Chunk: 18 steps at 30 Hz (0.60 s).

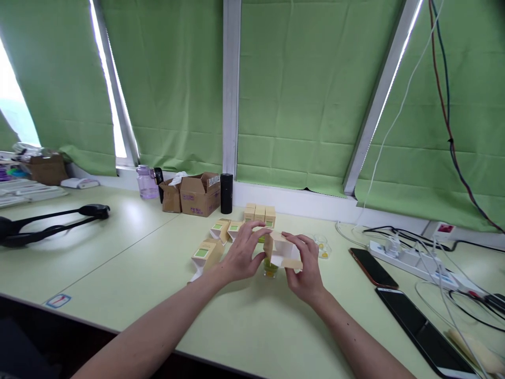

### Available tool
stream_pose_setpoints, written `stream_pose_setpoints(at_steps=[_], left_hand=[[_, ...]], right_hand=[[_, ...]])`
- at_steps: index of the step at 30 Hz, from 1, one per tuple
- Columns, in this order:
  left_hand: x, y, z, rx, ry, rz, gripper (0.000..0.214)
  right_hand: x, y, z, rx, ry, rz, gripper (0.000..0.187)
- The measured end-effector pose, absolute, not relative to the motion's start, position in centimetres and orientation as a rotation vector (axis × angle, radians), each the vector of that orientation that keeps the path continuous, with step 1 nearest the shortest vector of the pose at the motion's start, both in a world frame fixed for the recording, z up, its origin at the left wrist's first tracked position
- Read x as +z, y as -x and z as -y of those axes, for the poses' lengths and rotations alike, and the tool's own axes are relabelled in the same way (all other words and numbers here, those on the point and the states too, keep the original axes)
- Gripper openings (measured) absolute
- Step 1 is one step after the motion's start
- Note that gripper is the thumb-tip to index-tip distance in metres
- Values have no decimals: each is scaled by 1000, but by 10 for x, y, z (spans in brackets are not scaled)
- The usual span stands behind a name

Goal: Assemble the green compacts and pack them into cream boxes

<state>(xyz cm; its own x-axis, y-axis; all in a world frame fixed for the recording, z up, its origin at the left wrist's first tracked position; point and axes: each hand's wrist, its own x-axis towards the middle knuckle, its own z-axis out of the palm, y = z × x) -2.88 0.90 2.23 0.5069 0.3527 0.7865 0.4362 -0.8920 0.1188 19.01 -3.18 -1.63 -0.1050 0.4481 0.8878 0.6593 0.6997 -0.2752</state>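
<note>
A small open cardboard box (294,261), pale inside with its flaps out, is held between my two hands. My right hand (308,271) grips its right side, fingers above and thumb below. Curved about the left side, my left hand (245,253) touches the box with thumb and fingertips; the exact contact is partly hidden. Just beneath the box, a small clear glass jar (270,271) with yellow-green colour stands on the table, its upper part covered. Several small tan boxes with green labels, among them an opened box (208,253), lie left of my left hand.
Three small tan boxes (259,212) stand in a row behind. Clear plastic pieces (323,247) lie right of my hands. Further right are a phone (374,267), a larger dark device (424,329) and a power strip (410,263) with cables. A brown carton (200,196) and black bottle (226,193) stand at back.
</note>
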Motion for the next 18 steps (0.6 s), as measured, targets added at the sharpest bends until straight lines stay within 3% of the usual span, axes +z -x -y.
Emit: stream_pose_setpoints(at_steps=[5, 18], left_hand=[[16, 28, -11, -1391, 2477, 593, 43], [10, 25, -13, -1580, 2366, 264, 38]], right_hand=[[-13, -190, 37, -333, 801, 1819, 70], [-12, -189, 33, -447, 823, 1728, 61]])
